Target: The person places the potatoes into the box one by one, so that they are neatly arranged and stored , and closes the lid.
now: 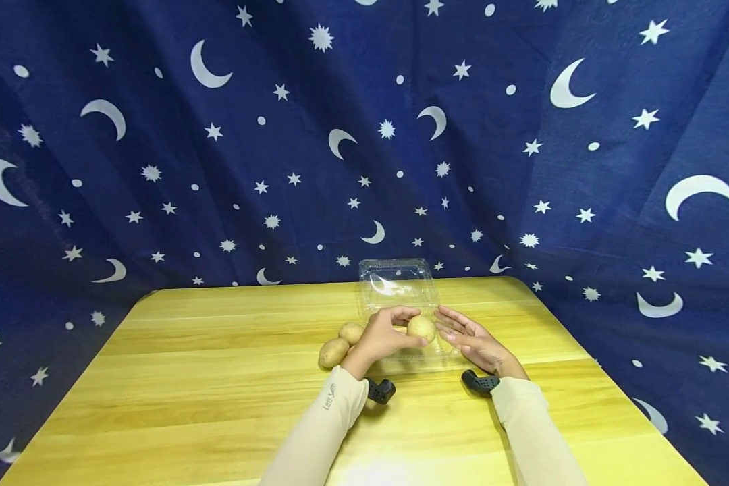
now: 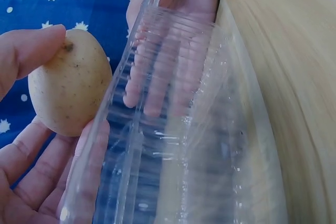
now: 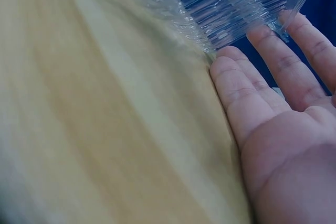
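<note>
A pale yellow potato (image 1: 422, 328) is held between the thumb and fingers of my left hand (image 1: 387, 335), above a clear plastic clamshell box (image 1: 401, 287). The left wrist view shows this potato (image 2: 71, 82) close up, with a dark spot near the thumb, beside the box's ribbed wall (image 2: 157, 129). On the box's right side is my right hand (image 1: 475, 343), its fingers extended. In the right wrist view, the fingertips of the right hand (image 3: 283, 98) touch or nearly touch the clear box (image 3: 226, 9); nothing is gripped there.
Left of the box, more potatoes (image 1: 334, 352) lie on the wooden table (image 1: 219, 391), partly behind my left hand. The box's lid stands raised at the back. A dark blue curtain (image 1: 279, 155) with moons and stars hangs behind the table. Black straps (image 1: 381, 390) sit at both wrists.
</note>
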`<state>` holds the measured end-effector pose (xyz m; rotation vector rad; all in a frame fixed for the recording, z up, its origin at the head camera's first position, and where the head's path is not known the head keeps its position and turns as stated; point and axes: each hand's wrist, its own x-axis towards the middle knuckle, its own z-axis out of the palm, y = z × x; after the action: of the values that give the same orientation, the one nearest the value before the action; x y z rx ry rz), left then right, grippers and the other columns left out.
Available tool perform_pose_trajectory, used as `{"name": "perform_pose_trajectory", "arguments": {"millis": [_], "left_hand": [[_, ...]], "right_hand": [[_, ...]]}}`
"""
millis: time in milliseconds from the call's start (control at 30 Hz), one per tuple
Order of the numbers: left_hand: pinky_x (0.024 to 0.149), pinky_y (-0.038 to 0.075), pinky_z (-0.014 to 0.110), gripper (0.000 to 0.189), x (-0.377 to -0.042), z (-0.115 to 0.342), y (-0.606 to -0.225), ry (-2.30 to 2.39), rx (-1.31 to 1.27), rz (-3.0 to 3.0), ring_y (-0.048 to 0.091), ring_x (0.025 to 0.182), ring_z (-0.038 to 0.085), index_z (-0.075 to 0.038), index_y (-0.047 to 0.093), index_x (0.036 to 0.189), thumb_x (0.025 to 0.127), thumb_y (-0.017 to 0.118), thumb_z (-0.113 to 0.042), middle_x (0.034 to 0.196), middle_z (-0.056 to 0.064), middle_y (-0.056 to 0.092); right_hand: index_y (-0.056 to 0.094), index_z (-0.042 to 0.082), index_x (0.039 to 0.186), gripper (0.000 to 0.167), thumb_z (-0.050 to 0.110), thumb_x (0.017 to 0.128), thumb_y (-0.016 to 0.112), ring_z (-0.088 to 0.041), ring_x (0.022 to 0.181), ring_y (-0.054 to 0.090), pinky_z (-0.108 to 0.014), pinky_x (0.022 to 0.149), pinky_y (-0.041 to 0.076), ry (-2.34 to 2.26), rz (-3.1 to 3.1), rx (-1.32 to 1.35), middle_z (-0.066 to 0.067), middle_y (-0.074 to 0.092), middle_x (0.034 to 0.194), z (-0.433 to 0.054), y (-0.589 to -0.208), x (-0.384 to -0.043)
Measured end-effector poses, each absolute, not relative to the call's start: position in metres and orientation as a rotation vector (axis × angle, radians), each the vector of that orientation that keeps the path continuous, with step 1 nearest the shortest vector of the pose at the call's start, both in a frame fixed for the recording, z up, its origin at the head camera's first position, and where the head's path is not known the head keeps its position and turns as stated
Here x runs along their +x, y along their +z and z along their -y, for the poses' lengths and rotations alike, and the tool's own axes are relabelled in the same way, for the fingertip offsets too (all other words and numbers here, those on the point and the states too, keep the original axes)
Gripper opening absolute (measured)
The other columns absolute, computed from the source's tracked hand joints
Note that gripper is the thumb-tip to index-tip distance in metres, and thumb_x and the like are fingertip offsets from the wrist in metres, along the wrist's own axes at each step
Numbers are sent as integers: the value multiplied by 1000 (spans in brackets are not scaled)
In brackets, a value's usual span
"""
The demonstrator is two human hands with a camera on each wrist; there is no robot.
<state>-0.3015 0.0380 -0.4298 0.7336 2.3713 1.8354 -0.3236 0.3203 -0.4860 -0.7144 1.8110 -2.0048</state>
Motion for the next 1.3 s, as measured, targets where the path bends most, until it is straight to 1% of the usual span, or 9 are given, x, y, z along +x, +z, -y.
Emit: {"name": "perform_pose_trajectory", "arguments": {"millis": [133, 367, 533, 667, 767, 867, 933, 1133, 1300], "left_hand": [[94, 59, 30, 58, -301, -42, -428, 1808, 738, -2396, 73, 110, 22, -1, 75, 133, 80, 95, -9, 123, 10, 78], [96, 59, 32, 58, -302, -50, -430, 1760, 713, -2435, 73, 112, 22, -5, 75, 133, 80, 95, -11, 124, 8, 78], [96, 59, 33, 57, -302, -55, -430, 1730, 725, -2460, 73, 112, 24, -4, 75, 132, 79, 95, -10, 124, 9, 78], [95, 59, 32, 56, -303, -59, -429, 1716, 730, -2462, 73, 111, 23, -4, 76, 132, 79, 95, -8, 122, 9, 78], [95, 58, 31, 57, -304, -62, -429, 1701, 746, -2461, 74, 108, 22, -3, 76, 131, 78, 95, -8, 121, 9, 79], [94, 58, 31, 56, -304, -64, -428, 1680, 765, -2462, 74, 107, 22, -2, 76, 130, 78, 95, -9, 119, 9, 79], [93, 58, 31, 56, -305, -66, -429, 1658, 769, -2469, 74, 105, 21, -3, 77, 129, 77, 96, -10, 117, 8, 80], [91, 58, 29, 54, -308, -67, -433, 1605, 761, -2470, 74, 99, 17, -3, 78, 129, 79, 96, -12, 115, 7, 80], [91, 59, 27, 52, -310, -66, -436, 1594, 736, -2442, 74, 100, 15, -3, 78, 128, 81, 95, -15, 117, 7, 80]], "right_hand": [[0, -8, 169, 77, 3, 113, 51, 4, 138, 51, -21, 117, 43, -2025, -1823, -639, -33, -5, 176, -316, -484, -324], [-2, -11, 167, 72, 3, 114, 45, 7, 136, 51, -19, 116, 42, -2050, -1823, -644, -35, -5, 175, -314, -484, -323], [1, -11, 168, 71, 5, 115, 45, 7, 137, 51, -19, 116, 42, -2056, -1840, -633, -26, 7, 177, -315, -485, -322], [2, -10, 169, 71, 6, 115, 45, 8, 138, 49, -18, 115, 42, -2051, -1841, -636, -12, 23, 176, -316, -486, -321], [3, -9, 169, 71, 7, 115, 46, 7, 138, 49, -18, 115, 42, -2051, -1830, -647, 5, 39, 166, -316, -486, -321], [5, -9, 169, 69, 8, 115, 46, 5, 139, 49, -19, 114, 42, -2057, -1817, -650, 17, 46, 155, -316, -486, -321], [6, -8, 169, 69, 7, 115, 45, 5, 139, 49, -18, 114, 42, -2057, -1820, -649, 16, 47, 156, -317, -485, -321], [5, -9, 169, 69, 9, 116, 45, 6, 139, 47, -18, 114, 39, -2040, -1848, -641, 3, 37, 167, -317, -483, -321], [6, -9, 169, 68, 9, 116, 45, 6, 138, 46, -17, 115, 39, -2041, -1847, -646, 7, 39, 165, -318, -484, -321]]}}
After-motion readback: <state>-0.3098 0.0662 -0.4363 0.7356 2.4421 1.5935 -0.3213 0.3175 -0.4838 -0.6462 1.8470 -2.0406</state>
